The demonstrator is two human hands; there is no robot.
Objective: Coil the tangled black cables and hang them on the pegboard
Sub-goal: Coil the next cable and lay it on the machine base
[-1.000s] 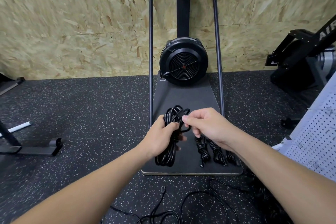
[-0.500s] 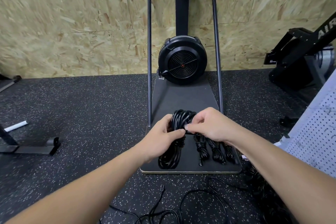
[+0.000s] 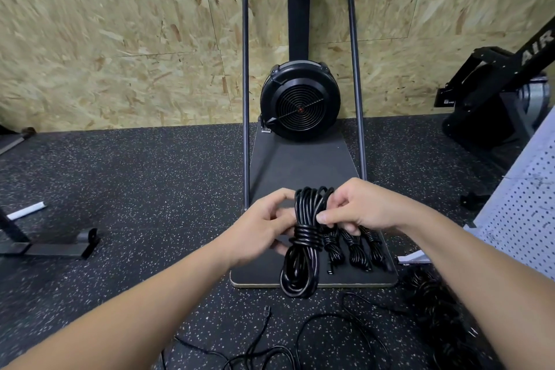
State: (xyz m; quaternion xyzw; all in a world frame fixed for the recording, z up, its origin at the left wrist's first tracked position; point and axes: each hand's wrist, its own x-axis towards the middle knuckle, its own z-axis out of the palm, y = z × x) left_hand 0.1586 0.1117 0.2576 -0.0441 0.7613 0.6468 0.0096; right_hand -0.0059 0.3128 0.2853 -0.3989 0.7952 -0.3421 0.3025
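A long black cable coil (image 3: 301, 267), wrapped several times round its waist, hangs between my hands over the dark platform (image 3: 300, 165). My left hand (image 3: 264, 231) holds the coil at the wrapped waist from the left. My right hand (image 3: 357, 207) pinches strands of the upper loop from the right. Three smaller bundled cables (image 3: 354, 252) lie side by side on the platform behind the coil. Loose tangled black cable (image 3: 324, 336) sprawls on the floor in front. The white pegboard (image 3: 522, 213) leans at the right edge.
A black fan machine (image 3: 300, 100) with a tall tube frame stands at the platform's far end against the chipboard wall. Another black exercise machine (image 3: 495, 93) is at the right. A metal floor foot (image 3: 51, 246) lies at the left. More cable is heaped at lower right (image 3: 435, 303).
The loose end has been wound round the coil's middle, forming a tight band. My left hand has slid lower on the coil, and my right hand now pinches the top loop.
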